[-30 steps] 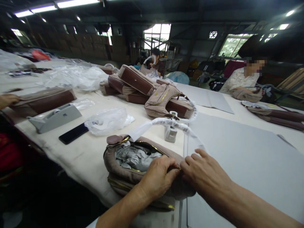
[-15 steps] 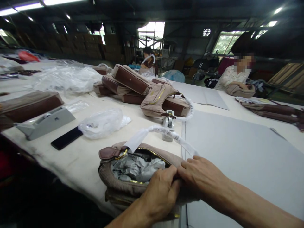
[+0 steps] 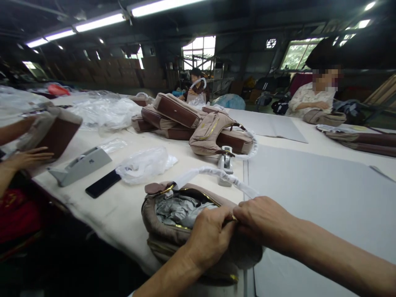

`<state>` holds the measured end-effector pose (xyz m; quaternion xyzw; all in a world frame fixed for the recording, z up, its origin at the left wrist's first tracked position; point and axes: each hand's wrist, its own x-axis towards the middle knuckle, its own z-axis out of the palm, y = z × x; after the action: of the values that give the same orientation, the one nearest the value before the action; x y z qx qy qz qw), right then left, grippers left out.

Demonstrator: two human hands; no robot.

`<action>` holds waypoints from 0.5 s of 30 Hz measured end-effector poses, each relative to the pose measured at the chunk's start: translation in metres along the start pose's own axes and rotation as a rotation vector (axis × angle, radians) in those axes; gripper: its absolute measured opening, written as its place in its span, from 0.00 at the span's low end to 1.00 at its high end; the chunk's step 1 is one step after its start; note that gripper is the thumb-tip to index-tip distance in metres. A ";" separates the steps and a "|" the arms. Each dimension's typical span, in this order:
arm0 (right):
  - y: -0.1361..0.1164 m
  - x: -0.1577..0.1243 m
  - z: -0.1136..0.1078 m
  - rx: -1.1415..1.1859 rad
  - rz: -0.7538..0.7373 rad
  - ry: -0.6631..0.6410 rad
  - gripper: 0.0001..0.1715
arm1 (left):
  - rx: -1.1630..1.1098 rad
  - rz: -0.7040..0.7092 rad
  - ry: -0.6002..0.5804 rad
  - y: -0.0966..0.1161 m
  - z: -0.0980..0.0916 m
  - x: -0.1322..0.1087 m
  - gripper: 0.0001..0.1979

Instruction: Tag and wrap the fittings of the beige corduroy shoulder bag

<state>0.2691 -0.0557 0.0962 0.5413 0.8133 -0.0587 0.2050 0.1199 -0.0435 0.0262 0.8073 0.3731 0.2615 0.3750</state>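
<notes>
A beige corduroy handbag (image 3: 161,231) lies in front of me, its brass zipper parted over crumpled grey stuffing paper (image 3: 177,208). My left hand (image 3: 210,235) is closed on the near edge of the opening, thumb and fingers pinched by the zipper. Against it, my right hand (image 3: 262,216) grips the bag at the right end of the zipper; its fingertips are partly hidden, so a zipper pull cannot be made out. The bag's strap (image 3: 213,171), wrapped in white material, arches up behind both hands.
Behind the bag are a tape dispenser (image 3: 225,165), a clear plastic bag (image 3: 142,165), a phone (image 3: 103,183), a grey dispenser (image 3: 83,165) and piled handbags (image 3: 177,109). Grey sheets (image 3: 309,198) cover the right. At left a co-worker's hands hold another bag (image 3: 62,132); two people sit across.
My view has shifted, so the table things sit farther right. Both hands stay on the handbag at the zipper. At left, a co-worker's hands have come in and lifted a bag off the table.
</notes>
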 end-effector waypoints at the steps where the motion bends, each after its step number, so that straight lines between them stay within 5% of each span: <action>1: -0.001 0.001 0.000 0.002 0.008 0.013 0.07 | -0.045 -0.028 0.011 -0.003 0.000 0.000 0.07; 9: -0.010 -0.002 0.014 -0.085 -0.016 0.132 0.08 | 0.114 -0.094 0.019 -0.014 0.008 0.000 0.07; 15: 0.003 -0.012 0.016 -0.050 0.052 0.083 0.06 | 0.507 0.000 0.064 -0.032 -0.018 -0.012 0.08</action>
<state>0.2804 -0.0697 0.0870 0.5589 0.8080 -0.0107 0.1860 0.0877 -0.0316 0.0095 0.8668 0.4385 0.1848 0.1489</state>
